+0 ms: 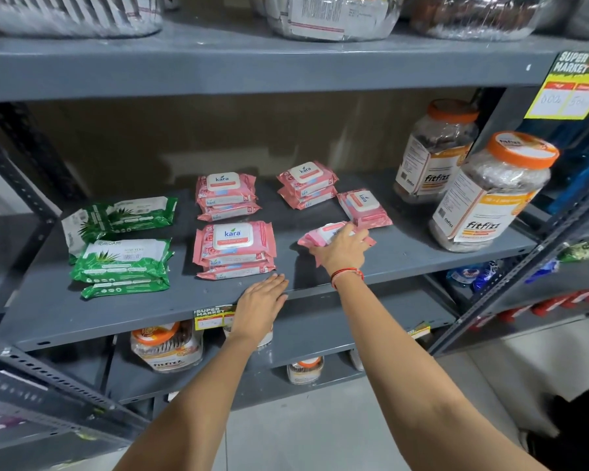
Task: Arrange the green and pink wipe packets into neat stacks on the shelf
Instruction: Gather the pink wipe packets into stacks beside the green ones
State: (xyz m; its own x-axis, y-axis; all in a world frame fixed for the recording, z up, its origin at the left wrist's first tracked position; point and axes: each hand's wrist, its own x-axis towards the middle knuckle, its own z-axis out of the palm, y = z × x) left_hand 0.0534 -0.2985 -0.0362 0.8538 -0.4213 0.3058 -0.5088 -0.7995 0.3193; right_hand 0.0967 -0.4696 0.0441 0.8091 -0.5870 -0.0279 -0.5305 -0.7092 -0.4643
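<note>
On the grey shelf (405,256) lie green wipe packets at the left: a front stack (121,263) and a looser pile behind it (123,215). Pink packets form a front stack (234,248), a back stack (227,195) and a further back stack (307,183). One single pink packet (364,208) lies tilted to the right. My right hand (342,251) grips another pink packet (320,234) lying on the shelf in front of it. My left hand (261,302) rests flat on the shelf's front edge, holding nothing.
Two large orange-lidded jars (490,195) stand at the shelf's right end. Wrapped goods fill the shelf above. More jars (167,345) sit on the shelf below. Yellow price tags (213,317) hang on the shelf lips. Another rack stands at the right.
</note>
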